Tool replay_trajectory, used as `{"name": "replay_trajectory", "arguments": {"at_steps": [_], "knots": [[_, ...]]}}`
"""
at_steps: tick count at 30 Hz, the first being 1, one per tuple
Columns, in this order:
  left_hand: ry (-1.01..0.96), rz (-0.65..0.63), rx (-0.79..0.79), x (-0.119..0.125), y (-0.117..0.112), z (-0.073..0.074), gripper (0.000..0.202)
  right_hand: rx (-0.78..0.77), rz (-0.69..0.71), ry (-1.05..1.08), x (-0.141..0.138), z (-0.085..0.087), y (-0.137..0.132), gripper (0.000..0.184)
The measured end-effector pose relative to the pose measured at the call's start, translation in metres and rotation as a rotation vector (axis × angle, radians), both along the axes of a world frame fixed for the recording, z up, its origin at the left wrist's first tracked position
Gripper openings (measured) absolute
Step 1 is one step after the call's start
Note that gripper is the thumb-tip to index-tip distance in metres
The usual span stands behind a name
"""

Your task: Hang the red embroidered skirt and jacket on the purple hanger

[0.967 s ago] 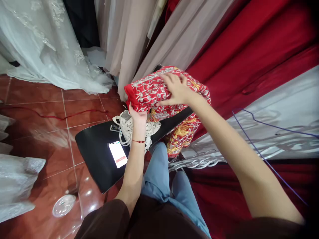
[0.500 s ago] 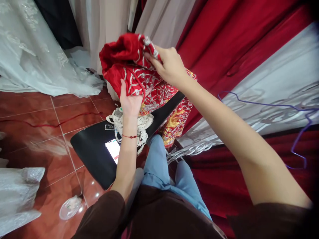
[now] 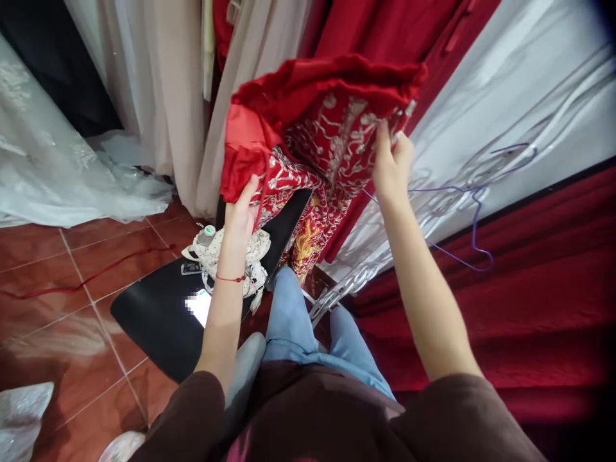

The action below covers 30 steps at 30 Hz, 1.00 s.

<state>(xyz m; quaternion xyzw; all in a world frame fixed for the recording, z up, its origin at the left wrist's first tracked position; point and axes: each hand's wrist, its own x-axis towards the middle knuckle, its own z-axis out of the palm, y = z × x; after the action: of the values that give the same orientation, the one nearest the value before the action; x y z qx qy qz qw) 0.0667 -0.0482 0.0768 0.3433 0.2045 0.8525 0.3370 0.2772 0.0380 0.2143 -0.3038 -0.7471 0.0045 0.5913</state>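
Note:
Stretched between my hands is a red embroidered garment (image 3: 337, 138) with silver scrollwork and gold motifs; its top opening gapes and its lower part hangs down beside the black seat. My left hand (image 3: 243, 208) grips the plain red edge on the left, thumb on top and the other fingers partly hidden. At the opposite edge, my right hand (image 3: 393, 163) pinches the embroidered cloth. Under my left forearm, a white dotted cloth bag (image 3: 255, 247) lies on the black seat (image 3: 154, 321), near a phone with a lit screen (image 3: 198, 308).
Pale and red gowns (image 3: 260, 51) hang at the back. A purple hanger (image 3: 474, 192) is at the right, by white metal scrollwork (image 3: 332, 298). A red cord (image 3: 110, 273) trails over the tiled floor (image 3: 48, 321), with a clear plastic container (image 3: 122, 446) lower down.
My right hand has moved to the right, away from my left hand, spreading the garment's bunched opening wide. My left hand keeps its hold, and the camera view has shifted.

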Motion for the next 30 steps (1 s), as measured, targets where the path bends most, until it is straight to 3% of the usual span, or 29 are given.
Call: {"name": "replay_trajectory", "arguments": {"at_steps": [6, 9, 13, 18, 21, 24, 26, 30], "knots": [[-0.01, 0.012, -0.021, 0.029, -0.013, 0.015, 0.044, -0.117, -0.164, 0.254, 0.081, -0.049, -0.036, 0.053], [0.124, 0.067, -0.012, 0.037, -0.02, 0.017, 0.042, -0.168, -0.197, 0.418, 0.111, -0.079, -0.053, 0.049], [0.432, 0.071, -0.102, 0.038, -0.019, 0.01, 0.039, -0.217, -0.259, 0.561, 0.153, -0.121, -0.08, 0.044], [0.579, 0.054, -0.159, 0.059, 0.006, -0.004, 0.037, -0.255, -0.356, 0.455, 0.215, -0.162, -0.124, 0.036], [0.63, -0.004, -0.152, 0.093, 0.019, -0.012, 0.038, -0.258, -0.454, 0.394, 0.249, -0.176, -0.146, 0.029], [0.617, 0.013, -0.122, 0.131, 0.022, -0.018, 0.038, -0.189, -0.6, 0.267, 0.27, -0.18, -0.16, 0.055], [0.553, 0.018, -0.152, 0.151, 0.021, -0.02, 0.039, -0.141, -0.729, 0.091, 0.275, -0.178, -0.167, 0.068], [0.401, 0.0, -0.299, 0.172, 0.015, -0.02, 0.041, -0.056, -0.935, -0.221, 0.265, -0.173, -0.178, 0.068]]}}
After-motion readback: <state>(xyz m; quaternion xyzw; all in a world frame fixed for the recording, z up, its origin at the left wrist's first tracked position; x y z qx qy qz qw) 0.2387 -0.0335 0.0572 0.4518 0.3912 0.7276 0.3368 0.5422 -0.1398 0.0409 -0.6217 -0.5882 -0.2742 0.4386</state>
